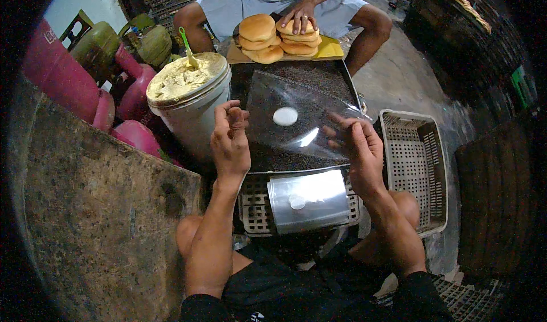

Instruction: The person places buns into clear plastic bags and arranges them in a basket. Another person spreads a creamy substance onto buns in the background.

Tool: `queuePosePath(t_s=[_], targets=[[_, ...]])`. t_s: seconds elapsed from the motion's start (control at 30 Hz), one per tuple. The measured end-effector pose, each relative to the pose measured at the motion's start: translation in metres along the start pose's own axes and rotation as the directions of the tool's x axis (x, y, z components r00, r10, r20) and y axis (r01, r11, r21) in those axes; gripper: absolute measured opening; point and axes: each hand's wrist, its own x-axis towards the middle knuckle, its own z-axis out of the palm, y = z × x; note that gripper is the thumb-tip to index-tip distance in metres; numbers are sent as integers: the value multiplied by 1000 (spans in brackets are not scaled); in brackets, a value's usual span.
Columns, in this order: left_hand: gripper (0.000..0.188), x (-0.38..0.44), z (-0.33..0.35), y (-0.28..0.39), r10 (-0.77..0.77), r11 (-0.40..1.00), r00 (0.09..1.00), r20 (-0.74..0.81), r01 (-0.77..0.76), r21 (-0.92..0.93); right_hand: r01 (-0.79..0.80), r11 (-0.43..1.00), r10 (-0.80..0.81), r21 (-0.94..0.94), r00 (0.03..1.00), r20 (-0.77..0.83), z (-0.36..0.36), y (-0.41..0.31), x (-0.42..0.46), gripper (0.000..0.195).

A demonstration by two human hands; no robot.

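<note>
A clear plastic bag [273, 95] with a white round label spreads above a shallow tray of dark granules [299, 164], which look like chocolate sprinkles. My right hand [365, 151] pinches the bag near its right corner between thumb and fingers; some fingers are blurred. To the left, my left hand [230, 140] is raised beside the tray with fingers bent and apart, holding nothing. A stack of clear plastic bags [307, 215] lies in front of me on a plastic crate [255, 221]. At the tray's far end, several round buns [258, 29] are piled on cardboard [237, 57].
A white bucket [188, 125] of pale creamy spread [183, 80] holds a green-handled spatula [186, 42]. Opposite me, another person's hand [299, 16] rests on the right bun pile. Gas cylinders [64, 74] and a wooden board [98, 202] stand left; a perforated crate [408, 164] sits right.
</note>
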Motion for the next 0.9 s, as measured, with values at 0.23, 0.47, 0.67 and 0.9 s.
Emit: queuePosePath(t_s=[0.23,0.47,0.67,0.9], targets=[[48,-3,1,1,-47,998,998,34,48,-47,90,993,-87,-77,996,35,-7,4,3,25],[53,-3,-1,0,-68,997,997,40,69,-30,-58,997,55,48,997,54,-15,12,3,22],[71,-5,4,-6,-176,970,974,142,196,-146,28,999,-29,-18,998,-49,-13,26,12,23],[92,1,-3,-14,-308,709,846,434,509,-489,-99,955,143,278,979,-145,8,7,13,21]])
